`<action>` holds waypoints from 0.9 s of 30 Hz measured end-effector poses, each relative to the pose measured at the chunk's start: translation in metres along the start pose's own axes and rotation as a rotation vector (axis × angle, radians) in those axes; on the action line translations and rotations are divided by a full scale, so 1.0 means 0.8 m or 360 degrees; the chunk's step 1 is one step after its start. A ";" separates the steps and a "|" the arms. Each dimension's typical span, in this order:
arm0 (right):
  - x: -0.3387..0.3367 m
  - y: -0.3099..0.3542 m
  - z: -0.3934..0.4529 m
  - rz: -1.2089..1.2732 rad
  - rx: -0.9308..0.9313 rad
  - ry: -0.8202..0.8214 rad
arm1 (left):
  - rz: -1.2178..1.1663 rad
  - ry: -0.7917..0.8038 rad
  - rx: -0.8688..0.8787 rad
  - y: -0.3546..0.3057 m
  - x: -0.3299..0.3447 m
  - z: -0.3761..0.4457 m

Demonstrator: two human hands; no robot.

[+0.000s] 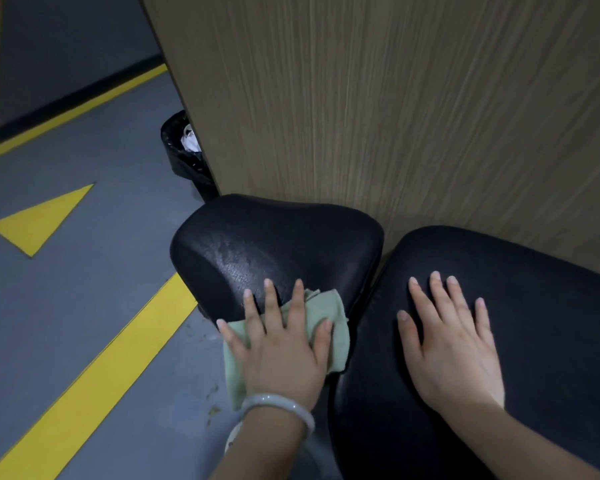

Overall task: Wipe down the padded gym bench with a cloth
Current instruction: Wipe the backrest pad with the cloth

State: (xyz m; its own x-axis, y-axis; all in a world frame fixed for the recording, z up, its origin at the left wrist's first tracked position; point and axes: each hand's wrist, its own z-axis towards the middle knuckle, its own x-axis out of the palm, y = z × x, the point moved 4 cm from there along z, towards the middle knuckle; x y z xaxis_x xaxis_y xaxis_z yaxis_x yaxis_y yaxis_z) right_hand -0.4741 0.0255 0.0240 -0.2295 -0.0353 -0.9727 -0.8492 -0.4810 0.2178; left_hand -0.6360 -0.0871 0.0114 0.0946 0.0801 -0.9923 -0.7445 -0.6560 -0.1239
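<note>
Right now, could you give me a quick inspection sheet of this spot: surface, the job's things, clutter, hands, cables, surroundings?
Surface: black padded seat pad, sheen of moisture on top; longer back pad beside it, a gap between.
Job's things: green cloth lies on the seat pad's near edge.
Clutter: nothing seen on the pads.
Hands: left hand presses flat on the cloth, white bangle on the wrist; right hand rests flat on the back pad.
Cables: nothing seen.
Surroundings: wood-grain panel behind; black-lined waste bin; grey floor with yellow markings.

Counts at the bench
Two black bench pads [278,244] [499,323], one green cloth [329,327], two hands [281,355] [454,348], one bracelet [278,407], one bin [184,154].
</note>
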 end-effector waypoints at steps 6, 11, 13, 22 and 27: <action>0.001 -0.001 0.001 0.0001 0.0005 0.0004 | 0.0018 0.0077 -0.0033 -0.009 -0.010 0.038; 0.002 -0.001 0.001 -0.0028 0.0013 -0.0001 | -0.0004 0.0162 -0.0041 -0.014 -0.024 0.072; 0.002 -0.001 0.002 -0.0032 0.0018 0.0011 | 0.0003 0.0177 0.0072 -0.011 -0.028 0.069; 0.001 0.000 0.002 -0.0045 0.0013 0.0008 | 0.0125 -0.0079 0.1479 0.051 -0.015 0.065; 0.003 -0.001 0.002 -0.0055 0.0005 -0.0010 | -0.0238 -0.0269 0.1147 0.041 -0.011 0.054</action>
State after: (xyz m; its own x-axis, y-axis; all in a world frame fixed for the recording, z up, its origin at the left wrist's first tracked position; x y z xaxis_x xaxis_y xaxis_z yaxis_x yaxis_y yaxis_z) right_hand -0.4748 0.0272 0.0220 -0.2031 -0.0130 -0.9791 -0.8582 -0.4791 0.1844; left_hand -0.6902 -0.0769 0.0162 0.1691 0.2817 -0.9445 -0.9851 0.0194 -0.1706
